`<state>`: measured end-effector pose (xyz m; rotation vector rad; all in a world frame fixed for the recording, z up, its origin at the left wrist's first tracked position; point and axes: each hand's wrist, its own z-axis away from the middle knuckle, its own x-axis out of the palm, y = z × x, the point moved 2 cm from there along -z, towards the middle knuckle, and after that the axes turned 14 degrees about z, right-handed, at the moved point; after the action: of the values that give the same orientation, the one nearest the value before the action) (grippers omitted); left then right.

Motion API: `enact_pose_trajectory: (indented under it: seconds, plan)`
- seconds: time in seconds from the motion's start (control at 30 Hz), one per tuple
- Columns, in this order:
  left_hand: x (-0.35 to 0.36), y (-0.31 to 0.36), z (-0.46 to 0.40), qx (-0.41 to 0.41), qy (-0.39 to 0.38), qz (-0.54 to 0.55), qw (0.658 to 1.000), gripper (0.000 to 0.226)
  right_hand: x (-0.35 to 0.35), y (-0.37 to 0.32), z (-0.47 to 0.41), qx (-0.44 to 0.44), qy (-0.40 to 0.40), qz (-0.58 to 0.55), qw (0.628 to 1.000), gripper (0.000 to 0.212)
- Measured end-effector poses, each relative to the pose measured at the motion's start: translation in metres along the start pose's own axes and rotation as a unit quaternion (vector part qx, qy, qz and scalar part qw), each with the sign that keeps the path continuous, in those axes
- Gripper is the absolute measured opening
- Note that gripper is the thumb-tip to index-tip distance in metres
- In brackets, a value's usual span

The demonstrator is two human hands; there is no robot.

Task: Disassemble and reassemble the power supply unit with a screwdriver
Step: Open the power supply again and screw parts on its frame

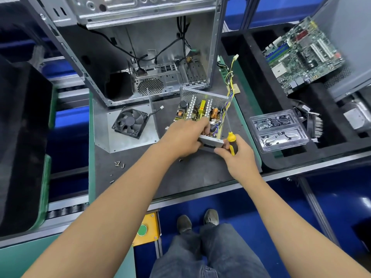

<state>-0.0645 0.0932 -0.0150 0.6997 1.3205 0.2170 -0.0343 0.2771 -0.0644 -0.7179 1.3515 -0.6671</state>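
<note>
Grey metal case, side open, upright at the back of the bench, cables hanging inside. Left of centre, a black fan on a bent metal cover; loose screws nearer the front edge. To the right, a motherboard tilted in a black tray, a clear plastic box of small parts beside it. PSU, lid off, circuit board exposed, in front of the case, yellow wires trailing up from its right corner. Left hand gripping the PSU's near edge from the left, thumb over the board. Right hand at the near right corner, curled round a yellow-and-black screwdriver, shaft pointing up along the PSU's right side. Both forearms stretched forward.
</note>
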Motion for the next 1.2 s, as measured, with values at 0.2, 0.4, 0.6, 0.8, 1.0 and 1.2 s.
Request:
enact_pose_trajectory:
  seconds: [0.2, 0.4, 0.6, 0.8, 1.0, 1.2]
  plan:
    - [0.0, 0.0, 0.004, 0.024, 0.035, 0.005, 0.999, 0.034, 0.0, 0.0, 0.001, -0.001, 0.02, -0.001, 1.0, 0.034]
    - [-0.002, 0.0, -0.002, 0.004, 0.0, 0.005, 1.0, 0.035, 0.001, 0.0, 0.0, 0.004, 0.043, -0.029, 0.999, 0.034]
    - [0.003, 0.004, -0.009, -0.016, -0.052, -0.017, 0.998, 0.034, -0.001, 0.006, 0.0, 0.034, 0.044, -0.057, 0.997, 0.034]
    - [0.003, 0.007, -0.009, -0.011, -0.05, -0.005, 0.999, 0.036, -0.004, 0.006, -0.001, 0.02, 0.011, -0.001, 1.0, 0.027]
    - [-0.007, 0.012, -0.012, -0.013, -0.054, 0.016, 0.998, 0.037, -0.012, -0.003, -0.004, 0.02, 0.02, 0.033, 0.999, 0.033]
    - [-0.054, 0.026, -0.032, -0.035, -0.117, 0.087, 0.989, 0.038, -0.031, -0.03, -0.01, 0.014, 0.049, -0.069, 0.996, 0.028]
